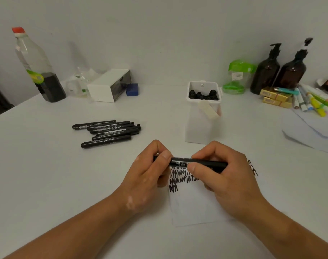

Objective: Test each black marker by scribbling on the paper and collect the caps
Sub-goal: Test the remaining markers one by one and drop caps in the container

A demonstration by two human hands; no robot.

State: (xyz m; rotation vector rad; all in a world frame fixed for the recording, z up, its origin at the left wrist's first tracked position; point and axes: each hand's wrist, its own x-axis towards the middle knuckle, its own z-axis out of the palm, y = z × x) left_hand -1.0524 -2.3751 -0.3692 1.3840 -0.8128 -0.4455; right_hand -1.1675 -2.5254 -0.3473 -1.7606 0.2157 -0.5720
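Both my hands hold one black marker (181, 161) level above the paper (193, 208), which carries rows of black scribbles (178, 177). My left hand (150, 171) grips the marker's left end, where the cap would be; that end is hidden under my fingers. My right hand (223, 174) grips the barrel's right part. Several more black markers (107, 132) lie in a pile on the table to the upper left. A white container (203, 116) behind the paper holds several black caps (203, 95).
At the back left stand a bottle of dark liquid (40, 71), a white box (109, 86) and a blue block (132, 89). Two brown pump bottles (279, 71), a green-lidded jar (236, 77), yellow boxes and coloured pens (316, 103) on loose sheets crowd the right.
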